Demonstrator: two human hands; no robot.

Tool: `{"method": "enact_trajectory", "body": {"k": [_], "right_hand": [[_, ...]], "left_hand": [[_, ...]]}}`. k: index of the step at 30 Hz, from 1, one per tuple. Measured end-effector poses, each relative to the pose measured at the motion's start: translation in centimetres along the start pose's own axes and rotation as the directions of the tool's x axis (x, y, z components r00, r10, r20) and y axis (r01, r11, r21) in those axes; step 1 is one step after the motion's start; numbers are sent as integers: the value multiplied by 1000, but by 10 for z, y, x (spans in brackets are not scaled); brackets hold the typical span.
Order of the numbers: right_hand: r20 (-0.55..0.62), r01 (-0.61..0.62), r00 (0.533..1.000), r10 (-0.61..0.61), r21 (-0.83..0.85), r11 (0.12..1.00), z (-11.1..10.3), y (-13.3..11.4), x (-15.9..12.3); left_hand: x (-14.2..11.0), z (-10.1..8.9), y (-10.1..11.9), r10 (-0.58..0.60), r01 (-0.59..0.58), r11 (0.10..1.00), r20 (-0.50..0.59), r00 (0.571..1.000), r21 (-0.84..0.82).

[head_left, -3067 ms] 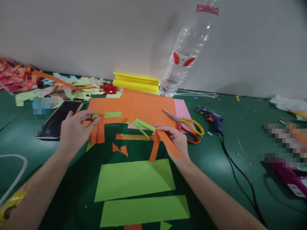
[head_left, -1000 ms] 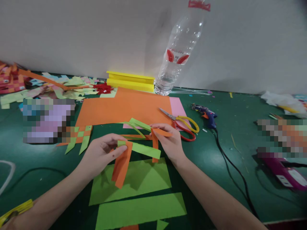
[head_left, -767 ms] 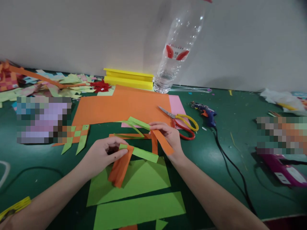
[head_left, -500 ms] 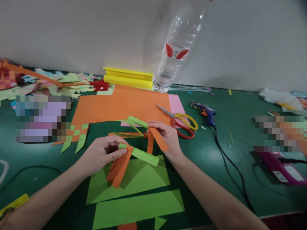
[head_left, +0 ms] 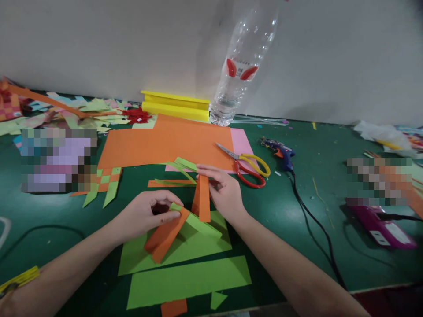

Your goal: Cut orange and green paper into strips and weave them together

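Between thumb and fingers, my left hand (head_left: 153, 213) pinches a folded orange paper strip (head_left: 168, 233) crossed with a folded green paper strip (head_left: 203, 226). My right hand (head_left: 224, 189) grips another folded orange paper strip (head_left: 205, 200), whose two ends hang down. A second green strip (head_left: 185, 164) runs leftward from the fingers of that hand, and its loose end curves downward. Under both hands lies a green paper sheet (head_left: 132, 257), with a long green paper piece (head_left: 188, 281) in front of it. An orange strip (head_left: 165, 183) rests on the table behind my left hand.
Scissors (head_left: 253, 165) lie partly on a large orange sheet (head_left: 132, 147). A blue glue gun (head_left: 284, 155) with a black cable is to the right. A plastic bottle (head_left: 236, 88) stands by the wall. A woven paper piece (head_left: 107, 180) and a magenta power strip (head_left: 383, 226) flank the work.
My right hand has moved slightly left, and its orange strip now hangs more upright. My left hand has shifted a little right with its crossed strips. The whole view has moved slightly.
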State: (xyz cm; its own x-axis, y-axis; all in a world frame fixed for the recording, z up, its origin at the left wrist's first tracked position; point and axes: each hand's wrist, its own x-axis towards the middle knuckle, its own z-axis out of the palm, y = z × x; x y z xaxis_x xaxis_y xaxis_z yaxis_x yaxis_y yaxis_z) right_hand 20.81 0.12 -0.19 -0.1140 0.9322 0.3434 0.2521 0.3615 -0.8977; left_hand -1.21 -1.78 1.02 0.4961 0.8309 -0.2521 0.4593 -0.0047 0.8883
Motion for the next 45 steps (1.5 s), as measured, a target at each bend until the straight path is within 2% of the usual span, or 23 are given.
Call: {"method": "enact_trajectory", "body": {"k": [14,18,34,39,45], "right_hand": [[32,73,997,-69,-135,988,-1,-3,0],[44,116,993,-111,-136,984,-1,-3,-1],[45,141,990,-135,-169,975,-1,-5,-2],[7,148,989,-150,-201,968,-1,-8,-3],[-58,215,971,-233,-225,950,-2,-9,-3]], "left_hand": [[-1,-1,4,0,1,1000,52,999,-17],[1,-2,4,-8,8,1000,65,998,0],[2,-4,4,4,-3,1000,105,994,-8],[1,-5,3,12,-11,1000,102,995,-3],[1,-5,3,14,-11,1000,104,994,-28]]}}
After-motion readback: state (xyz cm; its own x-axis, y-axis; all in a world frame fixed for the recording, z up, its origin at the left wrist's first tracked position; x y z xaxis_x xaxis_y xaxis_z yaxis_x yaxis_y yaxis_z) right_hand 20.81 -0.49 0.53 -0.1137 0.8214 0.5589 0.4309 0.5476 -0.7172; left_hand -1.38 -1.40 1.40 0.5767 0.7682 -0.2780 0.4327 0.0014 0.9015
